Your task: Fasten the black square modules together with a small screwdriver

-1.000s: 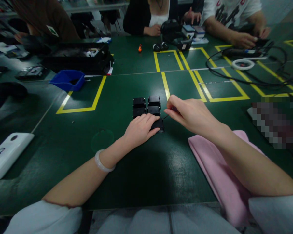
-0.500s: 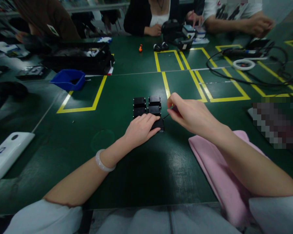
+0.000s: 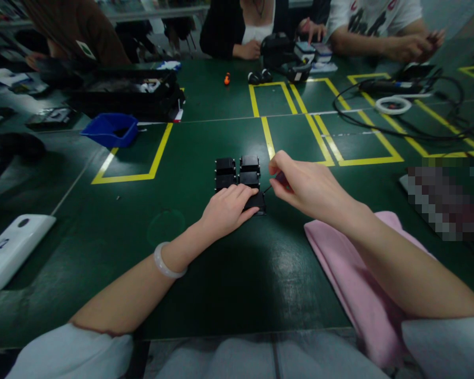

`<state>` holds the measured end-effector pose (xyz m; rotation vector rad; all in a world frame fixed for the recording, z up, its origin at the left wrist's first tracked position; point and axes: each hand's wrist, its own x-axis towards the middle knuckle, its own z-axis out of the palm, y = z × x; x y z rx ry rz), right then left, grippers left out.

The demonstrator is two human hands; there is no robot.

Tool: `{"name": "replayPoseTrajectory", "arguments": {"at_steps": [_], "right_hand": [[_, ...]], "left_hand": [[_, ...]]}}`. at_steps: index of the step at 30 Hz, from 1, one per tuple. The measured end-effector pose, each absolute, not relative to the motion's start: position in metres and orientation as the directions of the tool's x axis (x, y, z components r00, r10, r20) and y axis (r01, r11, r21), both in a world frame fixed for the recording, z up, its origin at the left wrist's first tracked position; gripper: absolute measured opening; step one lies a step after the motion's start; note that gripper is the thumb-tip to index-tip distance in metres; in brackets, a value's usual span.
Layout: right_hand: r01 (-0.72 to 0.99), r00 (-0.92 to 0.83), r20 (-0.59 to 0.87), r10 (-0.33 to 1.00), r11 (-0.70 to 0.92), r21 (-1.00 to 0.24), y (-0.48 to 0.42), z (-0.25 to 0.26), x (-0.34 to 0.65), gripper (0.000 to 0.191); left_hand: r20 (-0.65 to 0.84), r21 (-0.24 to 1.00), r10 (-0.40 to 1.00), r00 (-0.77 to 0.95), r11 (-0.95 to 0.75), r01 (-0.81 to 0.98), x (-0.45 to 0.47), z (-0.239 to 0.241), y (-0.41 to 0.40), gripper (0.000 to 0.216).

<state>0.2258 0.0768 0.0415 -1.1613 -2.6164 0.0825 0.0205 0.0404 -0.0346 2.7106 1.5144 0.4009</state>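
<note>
Several small black box-shaped parts (image 3: 237,172) stand close together in the middle of the green table (image 3: 221,273). My left hand (image 3: 226,209) lies on the nearest one (image 3: 256,202), fingers curled over its top and pressing it down. My right hand (image 3: 306,185) hovers just to its right, fingers pinched on a thin dark tool (image 3: 269,188) whose tip points at that nearest part. A white bracelet sits on my left wrist.
A pink cloth (image 3: 359,284) lies under my right forearm. A blue bin (image 3: 109,129) and a black tray (image 3: 126,92) stand at the back left, a white device (image 3: 11,250) at the left edge. Cables (image 3: 398,121) run at the back right. Other people sit across the table.
My right hand has shifted slightly left and tightened its pinch on the tool near the part. My left hand has stayed put. A person across the table has moved their hands.
</note>
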Motion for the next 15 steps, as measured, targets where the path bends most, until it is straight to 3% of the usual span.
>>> {"name": "replayPoseTrajectory", "arguments": {"at_steps": [15], "right_hand": [[0.711, -0.639, 0.241, 0.730, 0.681, -0.177, 0.0791, 0.0381, 0.2263, 0.016]], "left_hand": [[0.226, 0.124, 0.832, 0.506, -0.540, 0.832, 0.0202, -0.0358, 0.0403, 0.034]]}}
